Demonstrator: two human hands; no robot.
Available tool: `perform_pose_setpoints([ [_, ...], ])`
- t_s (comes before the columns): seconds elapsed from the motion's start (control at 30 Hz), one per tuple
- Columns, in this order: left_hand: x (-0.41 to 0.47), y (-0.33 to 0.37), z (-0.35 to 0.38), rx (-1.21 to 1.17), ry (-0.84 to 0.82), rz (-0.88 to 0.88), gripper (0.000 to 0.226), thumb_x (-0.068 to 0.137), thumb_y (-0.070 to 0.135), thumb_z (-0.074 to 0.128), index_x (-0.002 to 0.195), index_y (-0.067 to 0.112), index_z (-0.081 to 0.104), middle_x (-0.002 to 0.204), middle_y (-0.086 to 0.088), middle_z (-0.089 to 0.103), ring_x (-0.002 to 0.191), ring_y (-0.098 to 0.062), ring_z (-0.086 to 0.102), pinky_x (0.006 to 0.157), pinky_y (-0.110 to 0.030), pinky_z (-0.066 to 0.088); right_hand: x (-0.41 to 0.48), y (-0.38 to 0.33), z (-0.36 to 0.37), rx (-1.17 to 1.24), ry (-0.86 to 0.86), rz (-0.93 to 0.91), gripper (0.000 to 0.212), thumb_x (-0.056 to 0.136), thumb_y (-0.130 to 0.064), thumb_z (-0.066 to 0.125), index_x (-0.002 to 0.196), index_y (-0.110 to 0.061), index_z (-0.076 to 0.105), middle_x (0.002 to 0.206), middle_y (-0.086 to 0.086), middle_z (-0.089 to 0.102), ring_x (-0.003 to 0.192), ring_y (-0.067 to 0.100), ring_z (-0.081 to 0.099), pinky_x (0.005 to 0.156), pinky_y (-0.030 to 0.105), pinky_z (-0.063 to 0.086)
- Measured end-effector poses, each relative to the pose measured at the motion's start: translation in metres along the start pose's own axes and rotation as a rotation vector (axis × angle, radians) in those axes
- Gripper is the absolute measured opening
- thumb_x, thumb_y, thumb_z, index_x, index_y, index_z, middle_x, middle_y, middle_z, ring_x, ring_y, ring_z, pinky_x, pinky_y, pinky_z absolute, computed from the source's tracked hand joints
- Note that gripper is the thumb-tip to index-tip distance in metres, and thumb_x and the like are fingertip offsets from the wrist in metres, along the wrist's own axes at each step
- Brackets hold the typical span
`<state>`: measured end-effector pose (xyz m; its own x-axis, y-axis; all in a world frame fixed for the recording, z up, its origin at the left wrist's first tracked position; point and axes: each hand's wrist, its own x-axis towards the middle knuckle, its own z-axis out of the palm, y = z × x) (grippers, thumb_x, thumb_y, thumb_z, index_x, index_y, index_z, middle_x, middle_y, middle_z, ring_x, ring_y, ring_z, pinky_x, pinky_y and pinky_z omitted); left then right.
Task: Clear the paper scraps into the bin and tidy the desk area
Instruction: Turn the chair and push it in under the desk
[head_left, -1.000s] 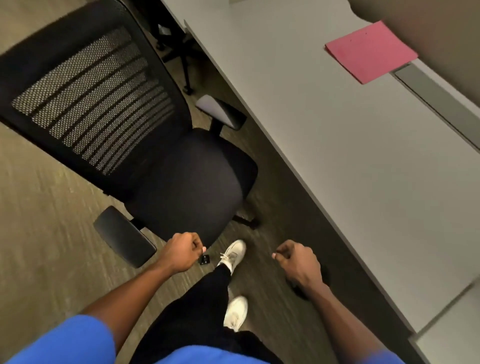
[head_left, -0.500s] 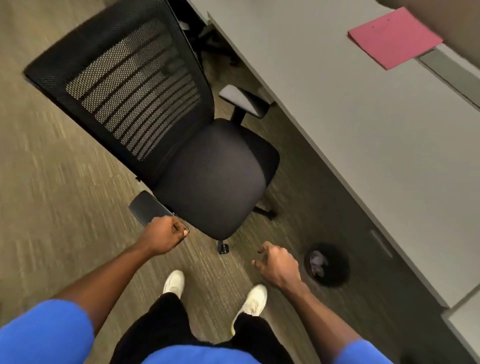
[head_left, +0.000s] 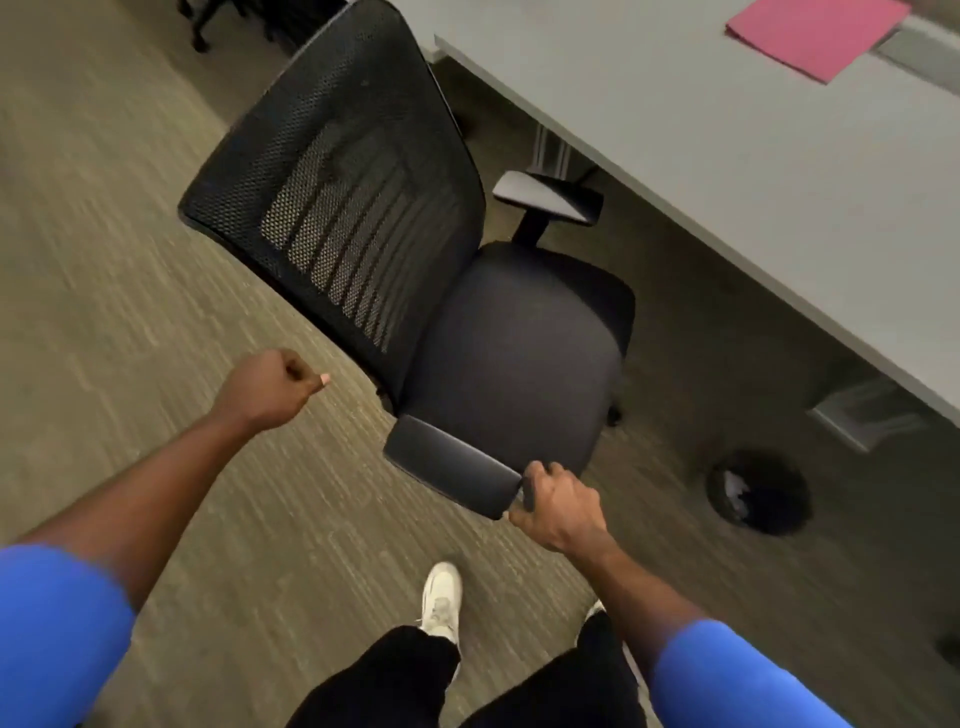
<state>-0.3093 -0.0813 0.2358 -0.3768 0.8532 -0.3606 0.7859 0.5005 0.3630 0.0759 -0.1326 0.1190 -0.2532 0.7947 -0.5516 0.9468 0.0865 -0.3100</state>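
From the head camera I see my right hand (head_left: 558, 506) wrapped over the front end of the chair's near armrest (head_left: 452, 467), fingers curled down its far side and thumb underneath. I judge that grip is there to steer the chair (head_left: 415, 270) toward the desk (head_left: 727, 156), since its seat faces the desk edge but sits out on the carpet. My left hand (head_left: 267, 387) is balled into a loose fist in the air, touching nothing; I cannot tell whether it holds anything.

The bin (head_left: 761, 491) stands on the floor to my right, under the desk's near edge, well apart from the chair. Pale scraps (head_left: 735, 491) already lie inside it, and I see none loose on the carpet or desk. A pink folder (head_left: 815, 34) lies at the desk's far side, part off-frame.

In the way: the far armrest (head_left: 550, 200) sits close beneath the desk edge and may catch it. My shoe (head_left: 441, 603) is just behind the near armrest.
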Motion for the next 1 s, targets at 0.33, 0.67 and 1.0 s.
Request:
perform_pose_setpoints([
  [0.33,0.057,0.018,-0.082,-0.712,-0.019,0.125,0.034,0.095,0.043,0.077,0.122,0.024,0.067,0.131,0.002,0.076,0.126,-0.02,0.07,0.109,-0.049,0.054,0.028,-0.087,0.047,-0.198,0.095,-0.02,0.091,0.085,-0.059,0.072,0.155,-0.017,0.034,0.147,0.019,0.049,0.133,0.04,0.048,0.108,0.055,0.044],
  [0.67,0.058,0.04,-0.061,-0.981,-0.057,0.124,0.03,0.109,0.036,0.057,0.135,0.022,0.063,0.133,0.005,0.076,0.126,-0.018,0.072,0.098,-0.045,0.061,0.027,-0.082,0.063,-0.226,0.149,-0.016,0.069,0.098,-0.015,0.059,0.159,-0.015,0.027,0.162,0.029,0.036,0.149,0.045,0.039,0.117,0.056,0.039],
  [1.0,0.02,0.048,-0.032,-0.945,-0.045,0.168,0.022,0.108,0.021,0.06,0.129,0.016,0.066,0.129,-0.004,0.076,0.123,-0.021,0.072,0.107,-0.049,0.058,0.009,-0.035,0.051,-0.198,0.161,0.017,0.068,0.1,-0.008,0.055,0.161,-0.015,0.025,0.167,0.029,0.029,0.159,0.045,0.026,0.126,0.057,0.029],
])
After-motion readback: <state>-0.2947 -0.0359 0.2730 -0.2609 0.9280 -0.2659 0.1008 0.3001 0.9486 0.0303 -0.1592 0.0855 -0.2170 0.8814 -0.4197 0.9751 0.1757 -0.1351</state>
